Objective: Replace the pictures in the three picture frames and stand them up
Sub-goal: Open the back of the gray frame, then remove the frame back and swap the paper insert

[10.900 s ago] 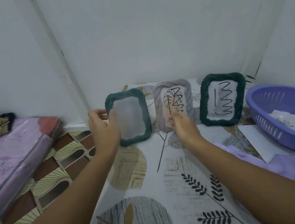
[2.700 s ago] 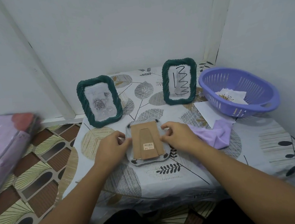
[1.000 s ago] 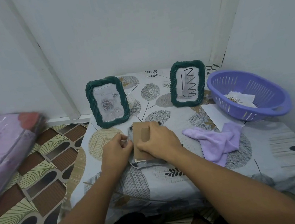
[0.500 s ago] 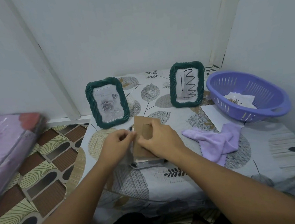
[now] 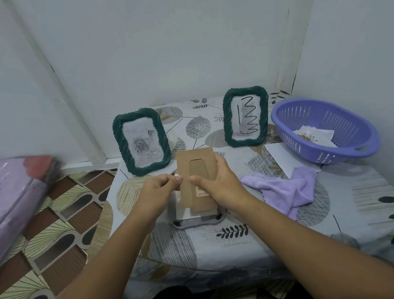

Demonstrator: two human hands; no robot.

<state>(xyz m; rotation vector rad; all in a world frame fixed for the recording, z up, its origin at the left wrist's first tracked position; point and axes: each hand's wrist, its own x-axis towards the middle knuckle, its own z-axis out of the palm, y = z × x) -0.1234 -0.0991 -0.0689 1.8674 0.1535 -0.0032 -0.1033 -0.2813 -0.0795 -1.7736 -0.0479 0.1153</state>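
Two green frames stand at the back of the table: the left green frame (image 5: 141, 141) shows a rose picture, the right green frame (image 5: 246, 119) shows black scribbles. A grey frame (image 5: 198, 218) lies face down in front of me, mostly hidden by my hands. Its brown cardboard backing (image 5: 197, 166) with a stand flap is lifted up off it. My right hand (image 5: 218, 185) grips the backing's right side, thumb on its face. My left hand (image 5: 160, 193) pinches the backing's left edge.
A purple basket (image 5: 325, 129) with printed papers inside sits at the right back. A white sheet (image 5: 280, 157) lies beside it, and a lilac cloth (image 5: 287, 188) lies right of my hands. A wrapped purple bundle (image 5: 7, 197) is on the left over the tiled floor.
The grey frame was taken down and laid face down. In the last second the cardboard backing has been raised off it, tilting up toward me.
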